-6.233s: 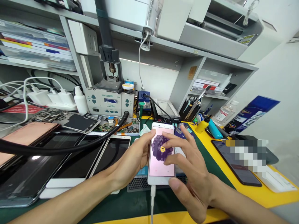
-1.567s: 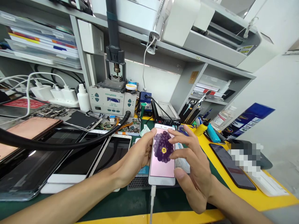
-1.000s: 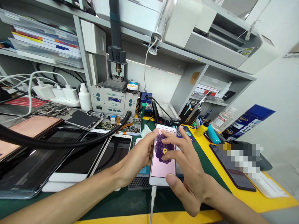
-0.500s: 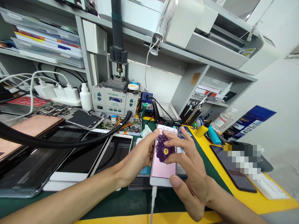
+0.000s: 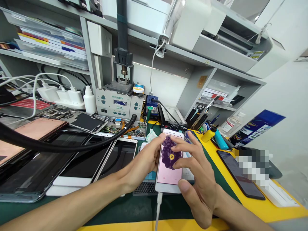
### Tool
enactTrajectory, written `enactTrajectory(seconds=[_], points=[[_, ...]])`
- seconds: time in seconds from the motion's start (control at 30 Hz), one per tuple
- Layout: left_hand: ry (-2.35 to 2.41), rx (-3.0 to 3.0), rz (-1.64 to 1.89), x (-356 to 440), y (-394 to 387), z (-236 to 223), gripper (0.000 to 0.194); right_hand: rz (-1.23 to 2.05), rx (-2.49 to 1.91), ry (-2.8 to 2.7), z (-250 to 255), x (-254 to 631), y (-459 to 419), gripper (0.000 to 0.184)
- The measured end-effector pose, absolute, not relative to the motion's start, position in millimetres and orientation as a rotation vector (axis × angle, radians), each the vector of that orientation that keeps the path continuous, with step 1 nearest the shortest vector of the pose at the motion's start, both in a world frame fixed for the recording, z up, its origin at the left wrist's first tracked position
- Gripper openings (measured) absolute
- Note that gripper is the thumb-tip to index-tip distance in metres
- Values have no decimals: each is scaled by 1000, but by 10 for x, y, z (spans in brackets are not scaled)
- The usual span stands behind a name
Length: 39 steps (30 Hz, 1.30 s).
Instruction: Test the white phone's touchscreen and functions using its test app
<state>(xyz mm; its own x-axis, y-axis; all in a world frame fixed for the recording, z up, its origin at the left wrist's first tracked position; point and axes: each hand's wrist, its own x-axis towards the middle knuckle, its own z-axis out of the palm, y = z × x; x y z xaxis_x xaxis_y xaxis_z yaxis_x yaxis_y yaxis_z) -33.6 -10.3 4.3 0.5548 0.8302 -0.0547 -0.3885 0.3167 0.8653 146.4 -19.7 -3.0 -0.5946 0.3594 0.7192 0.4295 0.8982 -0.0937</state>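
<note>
A white smartphone [image 5: 169, 177] is tilted up above the mat, its lit screen showing a pink background and a dark purple cluster with a yellow mark in the middle. My left hand [image 5: 148, 157] is closed on the phone's left edge, thumb near the top; its other fingers are mostly hidden. Over the right side of the screen, my right hand [image 5: 200, 176] has its fingers spread and curved, with fingertips at or just above the glass; I cannot tell whether they touch. A white charging cable [image 5: 158, 205] is plugged into the phone's bottom edge.
Several phones and screens [image 5: 79, 163] lie at left, crossed by a thick black hose [image 5: 72, 148]. Behind stands a hot-air station [image 5: 115, 102] beside a tray of small parts [image 5: 139, 132]. A dark phone [image 5: 240, 173] lies on the yellow edge at right, near bottles [image 5: 220, 139].
Two small labels now show low on the phone's screen. The right hand has shifted slightly, and the whole view has moved a little. The left hand keeps its hold.
</note>
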Motion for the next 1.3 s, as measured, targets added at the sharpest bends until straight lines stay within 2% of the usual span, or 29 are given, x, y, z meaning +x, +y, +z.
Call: enactTrajectory(seconds=[0.5,0.8,0.9,1.3], points=[[575,906,862,-341,-108,27,55,-140,-536,-2353,6,1389,-151,32],[606,917,856,-339,-95,21,63,-49,-597,-1960,-92,1502,-175,14],[590,906,845,-336,-93,15,64,-40,-621,-1838,-121,1524,-132,14],[558,886,846,-338,-98,15,60,-120,-653,-2030,-68,1569,-112,14]])
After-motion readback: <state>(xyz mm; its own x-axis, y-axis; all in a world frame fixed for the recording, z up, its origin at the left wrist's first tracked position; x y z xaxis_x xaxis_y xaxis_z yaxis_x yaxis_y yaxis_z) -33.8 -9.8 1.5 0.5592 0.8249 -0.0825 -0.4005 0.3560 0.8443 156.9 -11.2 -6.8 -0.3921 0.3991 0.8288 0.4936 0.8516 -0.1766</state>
